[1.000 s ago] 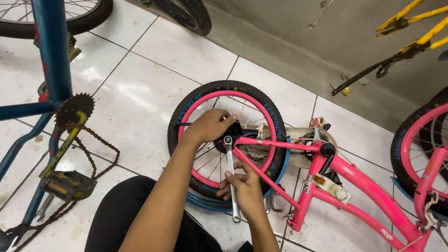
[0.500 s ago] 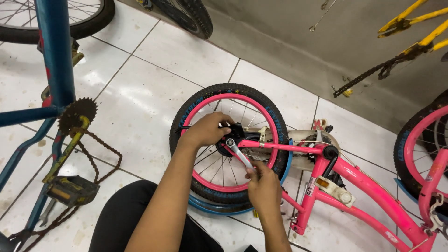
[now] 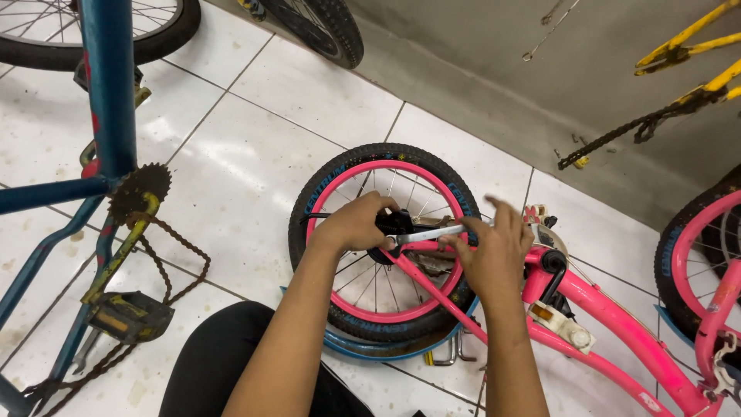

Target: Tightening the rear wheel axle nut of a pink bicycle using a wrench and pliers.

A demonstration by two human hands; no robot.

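A small pink bicycle (image 3: 602, 309) lies on its side on the white tiled floor. Its pink-rimmed rear wheel (image 3: 340, 185) with a black tyre is in front of me. My left hand (image 3: 353, 224) is closed over the black hub part at the wheel's centre. A silver wrench (image 3: 428, 234) sits on the axle nut and now points right, nearly level. My right hand (image 3: 494, 251) presses on the wrench's free end with fingers partly spread. A blue mudguard (image 3: 386, 347) curves under the tyre.
A blue bicycle frame (image 3: 108, 93) stands at the left with a chainring (image 3: 139, 193), a slack chain (image 3: 181, 247) and a pedal (image 3: 127, 316). A yellow frame with a hanging chain (image 3: 617, 135) is at the upper right. Another pink wheel (image 3: 695, 262) is at the right edge.
The wrench has swung from pointing down toward me to pointing right, carried round by my right hand. My left hand has stayed on the hub.
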